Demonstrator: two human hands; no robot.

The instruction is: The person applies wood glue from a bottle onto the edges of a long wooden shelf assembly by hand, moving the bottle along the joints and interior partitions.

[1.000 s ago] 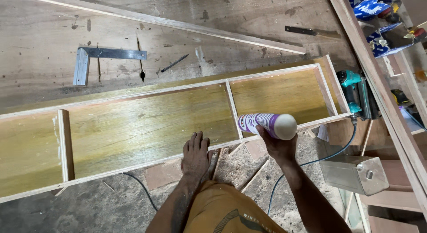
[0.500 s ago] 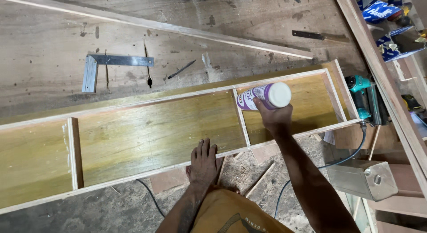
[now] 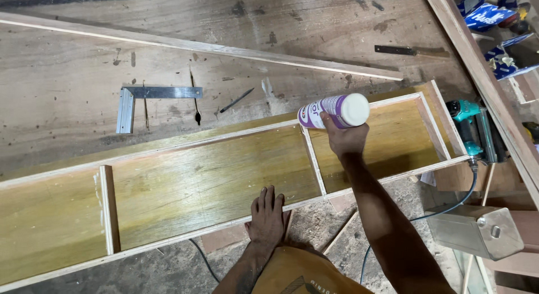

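A: The right hand (image 3: 343, 138) is wrapped tight around a white and purple plastic glue bottle (image 3: 332, 111), held on its side with the nozzle end toward the far rail of the long shallow wooden frame with a yellowish plywood bottom (image 3: 196, 181). The bottle hangs just above where the thin upright divider strip (image 3: 313, 160) meets that far rail.

B: And the left hand (image 3: 266, 215)?

A: Flat, fingers spread, holding nothing, pressed on the frame's near rail, a little left of that divider.

B: How far along does the frame look?

A: Both long rails, the end pieces and two dividers stand in place, the second divider (image 3: 108, 208) toward the frame's left end. I'd judge the assembly mostly done. Whether the joints already carry glue, I cannot tell.

B: Tools?

A: A steel try square (image 3: 147, 99) lies beyond the frame's far rail; a teal nail gun (image 3: 470, 130) sits at its right end.
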